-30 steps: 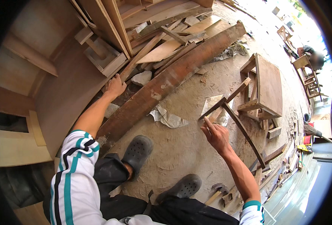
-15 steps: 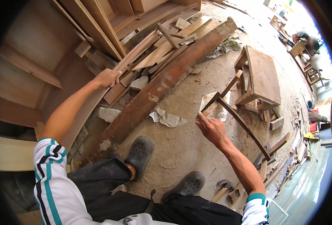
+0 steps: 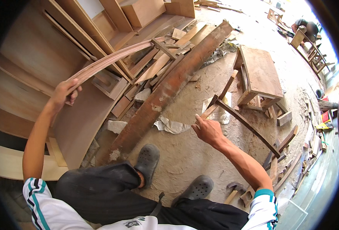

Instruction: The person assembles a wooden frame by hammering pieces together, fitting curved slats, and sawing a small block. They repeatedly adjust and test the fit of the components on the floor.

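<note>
Lifting is the big change: the left hand [image 3: 64, 94] was low by the scrap pile a moment ago, and now it is up high with a long, thin strip [image 3: 112, 57] in it. The fingers are curled shut around the near end of the strip. The strip bends in a soft curve and runs up and to the right, over the scrap wood [image 3: 154, 65], and its far end sits near a small cross piece there. So the strip has been pulled up out of the pile and looks nearly free.

The right hand [image 3: 208, 131] has hardly moved. It holds a short stick [image 3: 209, 111] with fingers closed and thumb on top. That stick joins a dark frame [image 3: 250, 126] that leans toward a small wooden table [image 3: 261, 71].

A long, thick plank [image 3: 165, 92] lies on the dusty floor between the two hands. Torn paper [image 3: 171, 125] lies just beside it. Two grey clogs [image 3: 148, 161] stand below. A hammer [image 3: 232, 189] lies near the right foot. Another person [image 3: 305, 28] sits far off at the top right.
</note>
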A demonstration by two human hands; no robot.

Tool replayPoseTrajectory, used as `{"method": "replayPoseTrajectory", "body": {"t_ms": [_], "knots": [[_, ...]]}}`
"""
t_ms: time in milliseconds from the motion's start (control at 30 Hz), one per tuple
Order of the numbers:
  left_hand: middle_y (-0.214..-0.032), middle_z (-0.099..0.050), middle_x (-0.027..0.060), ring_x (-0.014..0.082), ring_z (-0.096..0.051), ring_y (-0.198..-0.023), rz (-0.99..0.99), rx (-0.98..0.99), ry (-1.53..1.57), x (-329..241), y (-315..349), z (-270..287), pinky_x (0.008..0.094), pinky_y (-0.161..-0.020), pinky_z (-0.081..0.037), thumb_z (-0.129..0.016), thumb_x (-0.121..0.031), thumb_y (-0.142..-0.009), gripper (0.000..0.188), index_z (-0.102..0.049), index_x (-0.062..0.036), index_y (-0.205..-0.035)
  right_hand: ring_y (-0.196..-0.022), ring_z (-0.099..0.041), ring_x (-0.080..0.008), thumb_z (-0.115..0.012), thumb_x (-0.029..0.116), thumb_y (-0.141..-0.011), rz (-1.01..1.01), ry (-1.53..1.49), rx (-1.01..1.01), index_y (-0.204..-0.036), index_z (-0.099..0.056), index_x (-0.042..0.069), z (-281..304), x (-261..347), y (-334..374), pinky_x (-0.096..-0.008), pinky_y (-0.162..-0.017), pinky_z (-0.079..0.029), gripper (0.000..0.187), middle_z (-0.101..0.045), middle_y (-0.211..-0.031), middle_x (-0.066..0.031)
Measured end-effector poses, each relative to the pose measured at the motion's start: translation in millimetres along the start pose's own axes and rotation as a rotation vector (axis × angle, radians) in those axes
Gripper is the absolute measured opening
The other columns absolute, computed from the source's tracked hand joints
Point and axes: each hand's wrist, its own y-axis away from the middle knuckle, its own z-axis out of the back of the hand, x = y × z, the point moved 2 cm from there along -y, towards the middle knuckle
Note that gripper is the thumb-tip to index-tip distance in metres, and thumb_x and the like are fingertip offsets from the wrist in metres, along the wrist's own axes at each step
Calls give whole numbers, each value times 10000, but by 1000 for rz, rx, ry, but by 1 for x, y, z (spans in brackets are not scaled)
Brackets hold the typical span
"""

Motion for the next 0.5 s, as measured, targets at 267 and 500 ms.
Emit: {"method": "replayPoseTrajectory", "body": {"t_ms": [267, 500], "knots": [[-665, -495, -1, 74, -453, -502, -48, -108, -225, -54, 123, 53, 249, -463, -362, -569, -419, -985, 384, -586, -49, -885, -760, -706, -388, -638, 403, -939, -16, -180, 52, -1169, -675, 68, 14, 27, -23, -491, -657, -550, 408, -706, -773, -199], [-588, -429, 0, 80, -395, -427, -168, -302, -212, -39, 266, 85, 243, -413, -316, -564, -444, -996, 421, -537, -52, -844, -729, -699, -328, -666, 359, -943, -10, -573, -90, -1150, -704, 55, 29, 36, -40, -430, -689, -539, 370, -713, -783, -185]]}}
